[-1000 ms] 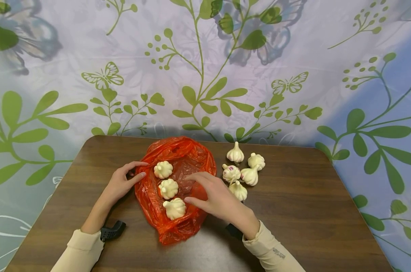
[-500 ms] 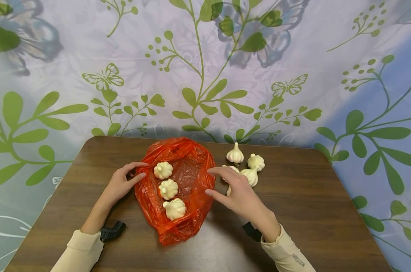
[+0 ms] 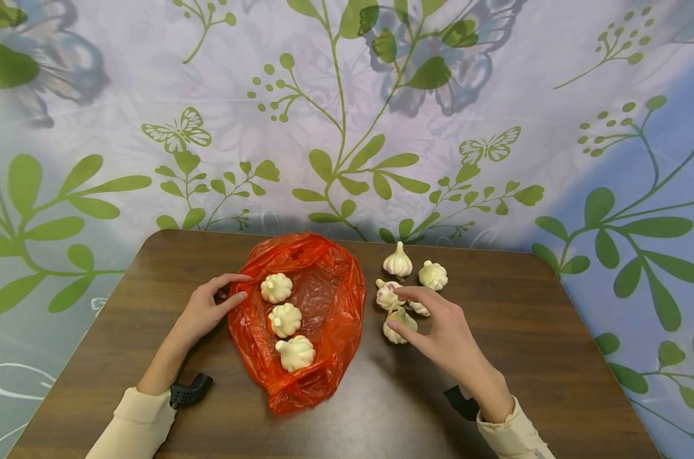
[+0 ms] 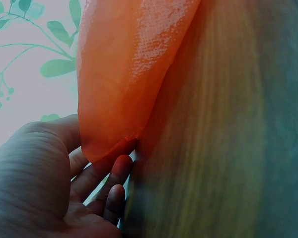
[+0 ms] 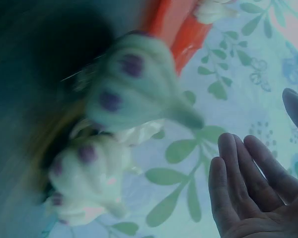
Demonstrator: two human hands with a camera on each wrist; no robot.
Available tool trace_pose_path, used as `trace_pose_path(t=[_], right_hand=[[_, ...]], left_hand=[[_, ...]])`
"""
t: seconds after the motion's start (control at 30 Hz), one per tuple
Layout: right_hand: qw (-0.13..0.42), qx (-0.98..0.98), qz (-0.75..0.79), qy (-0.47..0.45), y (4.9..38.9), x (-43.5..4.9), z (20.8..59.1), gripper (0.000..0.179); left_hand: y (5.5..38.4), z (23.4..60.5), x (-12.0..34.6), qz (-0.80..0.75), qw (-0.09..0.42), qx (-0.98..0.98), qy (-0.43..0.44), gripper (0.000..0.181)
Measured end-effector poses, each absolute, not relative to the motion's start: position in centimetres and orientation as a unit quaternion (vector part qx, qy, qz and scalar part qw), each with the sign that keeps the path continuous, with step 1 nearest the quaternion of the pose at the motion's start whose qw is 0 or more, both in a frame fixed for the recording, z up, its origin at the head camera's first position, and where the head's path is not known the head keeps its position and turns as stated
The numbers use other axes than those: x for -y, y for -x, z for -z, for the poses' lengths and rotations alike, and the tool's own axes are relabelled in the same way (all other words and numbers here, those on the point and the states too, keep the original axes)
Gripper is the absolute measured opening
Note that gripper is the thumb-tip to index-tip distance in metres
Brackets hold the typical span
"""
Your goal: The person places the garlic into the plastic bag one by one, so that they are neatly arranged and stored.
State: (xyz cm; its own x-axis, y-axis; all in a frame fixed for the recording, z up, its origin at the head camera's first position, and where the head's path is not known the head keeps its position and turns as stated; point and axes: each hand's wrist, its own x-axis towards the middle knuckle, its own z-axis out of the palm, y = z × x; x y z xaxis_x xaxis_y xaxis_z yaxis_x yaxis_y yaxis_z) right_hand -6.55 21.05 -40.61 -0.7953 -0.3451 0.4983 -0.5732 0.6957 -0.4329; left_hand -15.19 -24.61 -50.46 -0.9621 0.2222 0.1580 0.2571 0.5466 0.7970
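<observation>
A crumpled red plastic bag point(image 3: 335, 373) lies spread on the table with three garlic bulbs point(image 3: 285, 320) in a row on it. At its left edge my left hand point(image 3: 205, 309) holds the film between thumb and fingers; in the left wrist view the red film point(image 4: 119, 74) hangs into the fingers. My right hand point(image 3: 444, 335) hovers over the pile at the right, thumb and fingers apart, holding nothing. Nearest to it is a garlic bulb point(image 3: 401, 326), its thumb overlapping that bulb. In the right wrist view a purple-spotted bulb point(image 5: 134, 84) stands beside the spread fingers.
Beside the bag's right side are several more garlic bulbs, among them an upright one point(image 3: 397, 261) at the back and another point(image 3: 433, 275) to its right. The wooden table point(image 3: 531, 331) ends against a patterned cloth backdrop point(image 3: 255, 127).
My right hand has moved right, from above the red bag to over the garlic pile, with nothing in it. The left hand and the three bulbs on the bag stay put.
</observation>
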Motion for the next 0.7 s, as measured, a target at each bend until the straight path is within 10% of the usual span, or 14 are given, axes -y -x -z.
trace_pose_path(t=[0.7], right_hand=[[0.152,0.912,-0.295,-0.241,5.9,-24.2,43.5,0.054]], left_hand=[[15.1,50.3,24.5,0.464,0.015,0.875,0.136,0.033]])
